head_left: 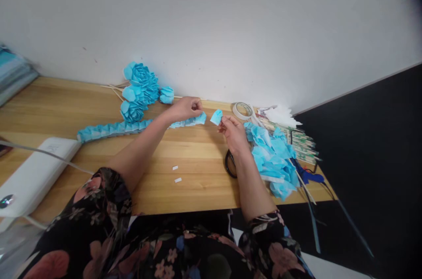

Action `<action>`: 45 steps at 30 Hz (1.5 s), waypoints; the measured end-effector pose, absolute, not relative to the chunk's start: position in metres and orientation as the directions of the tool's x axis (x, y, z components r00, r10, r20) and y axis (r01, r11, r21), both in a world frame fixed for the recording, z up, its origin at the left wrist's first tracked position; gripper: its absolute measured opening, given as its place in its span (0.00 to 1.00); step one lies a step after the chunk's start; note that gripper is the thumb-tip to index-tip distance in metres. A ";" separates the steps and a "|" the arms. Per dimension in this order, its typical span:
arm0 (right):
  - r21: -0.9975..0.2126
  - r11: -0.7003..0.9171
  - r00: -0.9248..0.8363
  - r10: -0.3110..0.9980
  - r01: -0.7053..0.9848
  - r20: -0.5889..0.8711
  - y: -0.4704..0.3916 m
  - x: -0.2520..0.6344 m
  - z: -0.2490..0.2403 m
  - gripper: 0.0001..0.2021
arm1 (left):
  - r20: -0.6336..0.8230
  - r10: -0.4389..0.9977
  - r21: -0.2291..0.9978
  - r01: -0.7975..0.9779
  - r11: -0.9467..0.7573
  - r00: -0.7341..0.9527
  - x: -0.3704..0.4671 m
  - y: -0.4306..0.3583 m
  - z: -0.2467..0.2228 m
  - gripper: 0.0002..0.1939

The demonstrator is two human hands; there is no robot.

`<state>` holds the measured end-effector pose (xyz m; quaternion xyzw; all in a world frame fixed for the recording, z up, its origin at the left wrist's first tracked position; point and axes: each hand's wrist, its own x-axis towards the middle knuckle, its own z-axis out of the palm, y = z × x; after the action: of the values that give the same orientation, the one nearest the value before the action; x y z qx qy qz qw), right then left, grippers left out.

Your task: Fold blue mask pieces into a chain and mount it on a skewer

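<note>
My right hand pinches a small blue paper petal between thumb and fingertips. To its left, my left hand has its fingers closed at the right end of a long row of blue pleated paper pieces lying on the wooden table; whether the fingertips grip the end piece is hard to see. A gap separates the row's end from the petal. My left forearm hides part of the row. Behind it lie several blue paper flowers on sticks and one smaller blue flower.
Right of my right forearm lie crumpled blue paper, wrapped sticks and a tape roll. Black scissor handles show beside that forearm. Two white strips lie in front. At left are a white device and a cable.
</note>
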<state>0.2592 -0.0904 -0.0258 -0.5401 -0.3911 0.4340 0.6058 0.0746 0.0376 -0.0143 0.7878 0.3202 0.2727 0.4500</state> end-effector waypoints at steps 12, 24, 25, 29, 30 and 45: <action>-0.999 -0.021 0.286 0.958 0.041 -0.009 -0.093 0.252 -0.029 0.16 | 0.155 0.728 0.928 0.154 -0.339 0.668 0.082 0.032 -0.015 0.09; -0.998 -0.059 0.320 0.946 0.001 -0.056 -0.092 0.248 -0.031 0.16 | 0.140 0.708 0.934 0.145 -0.327 0.692 0.087 0.026 -0.013 0.09; -0.998 -0.060 0.320 0.946 0.009 -0.054 -0.092 0.248 -0.032 0.16 | 0.138 0.711 0.933 0.151 -0.328 0.690 0.087 0.026 -0.013 0.10; -0.998 -0.066 0.323 0.945 0.019 -0.057 -0.090 0.248 -0.035 0.15 | 0.131 0.719 0.931 0.164 -0.326 0.682 0.088 0.026 -0.013 0.10; -0.998 -0.067 0.328 0.943 0.013 -0.059 -0.090 0.248 -0.036 0.15 | 0.130 0.722 0.932 0.165 -0.323 0.680 0.088 0.026 -0.014 0.11; -0.995 -0.093 0.368 0.925 -0.020 -0.094 -0.088 0.243 -0.038 0.15 | 0.153 0.690 0.945 0.101 -0.313 0.707 0.088 0.025 -0.012 0.14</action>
<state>0.2435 -0.0885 -0.0381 -0.6076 -0.3726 0.4212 0.5609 0.0878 0.0250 -0.0116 0.7600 0.2603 0.2805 0.5253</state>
